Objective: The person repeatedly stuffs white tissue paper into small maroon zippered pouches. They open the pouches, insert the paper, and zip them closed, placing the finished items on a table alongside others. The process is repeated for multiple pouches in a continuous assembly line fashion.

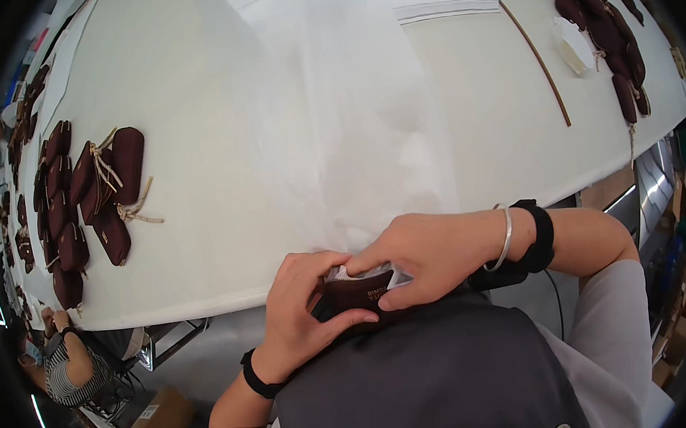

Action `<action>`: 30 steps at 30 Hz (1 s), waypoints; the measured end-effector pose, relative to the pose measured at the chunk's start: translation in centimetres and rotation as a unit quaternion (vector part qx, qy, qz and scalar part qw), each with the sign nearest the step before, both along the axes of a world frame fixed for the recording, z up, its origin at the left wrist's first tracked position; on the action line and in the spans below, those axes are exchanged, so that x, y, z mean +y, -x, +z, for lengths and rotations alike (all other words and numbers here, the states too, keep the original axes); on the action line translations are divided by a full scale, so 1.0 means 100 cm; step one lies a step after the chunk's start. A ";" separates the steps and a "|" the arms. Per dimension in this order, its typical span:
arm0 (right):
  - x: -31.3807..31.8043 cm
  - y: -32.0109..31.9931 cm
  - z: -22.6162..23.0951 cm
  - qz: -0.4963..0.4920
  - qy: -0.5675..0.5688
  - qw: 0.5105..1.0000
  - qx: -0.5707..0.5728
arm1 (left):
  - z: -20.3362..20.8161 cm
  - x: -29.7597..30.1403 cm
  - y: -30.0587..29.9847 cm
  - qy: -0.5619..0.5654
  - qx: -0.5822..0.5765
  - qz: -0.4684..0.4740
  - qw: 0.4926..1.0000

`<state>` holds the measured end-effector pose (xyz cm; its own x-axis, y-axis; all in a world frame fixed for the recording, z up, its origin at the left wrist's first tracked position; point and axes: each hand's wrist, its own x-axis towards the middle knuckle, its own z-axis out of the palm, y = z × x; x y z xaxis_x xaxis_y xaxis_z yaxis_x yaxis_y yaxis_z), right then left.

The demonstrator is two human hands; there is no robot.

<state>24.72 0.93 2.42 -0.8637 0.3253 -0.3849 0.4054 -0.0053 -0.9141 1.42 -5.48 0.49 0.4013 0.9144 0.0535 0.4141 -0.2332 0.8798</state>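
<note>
Just above the dark apron (417, 368), by the near edge of the worktop (210, 247), the left hand (297, 301) is cradling the left end of a maroon pouch (353, 294), its grip grasping the body with the thumb lying along the lower front. The right hand (421, 256) is pinching the right end, thumb on the front, forefinger reaching toward the white lining (335, 275) at the opening. Good handling is likely depending on the left grip steadying the body without crushing it, while the right fingertips are minding the loose lining. Farther out, leftmost, pouches with tan cords (129, 169) are lying near the left edge; pale surface is stretching from them to a translucent sheet (347, 158), giving the left hand room. That sheet is running toward the hands and could be snagging. Rightward, a thin brown stick (538, 65) is lying apart, and more pouches (625, 95) are crowding the right edge.
</note>
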 end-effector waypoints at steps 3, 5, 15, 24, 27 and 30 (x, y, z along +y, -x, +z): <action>-0.002 -0.031 0.002 -0.085 -0.119 0.987 0.060 | -0.002 0.004 0.008 0.012 0.033 -0.044 0.998; -0.010 -0.049 0.006 -0.138 -0.318 0.935 0.071 | 0.000 0.009 0.009 0.008 0.062 -0.069 0.996; -0.043 -0.052 -0.016 -0.354 -0.091 0.931 -0.004 | 0.017 0.031 -0.020 -0.049 0.090 -0.177 0.979; -0.044 -0.047 -0.013 -0.319 0.038 0.946 0.042 | 0.001 0.022 -0.020 -0.033 0.021 -0.144 0.989; -0.043 -0.062 -0.007 -0.230 0.228 0.946 0.028 | 0.000 0.017 -0.022 -0.042 0.022 -0.124 0.991; -0.036 -0.067 0.007 -0.109 0.294 0.949 -0.019 | 0.001 0.013 -0.025 -0.037 0.023 -0.120 0.992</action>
<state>31.39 -2.69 3.11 -0.7816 0.2141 -0.5858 0.3691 -0.5983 -0.7112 3.94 -4.16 0.57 0.6107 0.7864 0.0923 0.3790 -0.3927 0.8379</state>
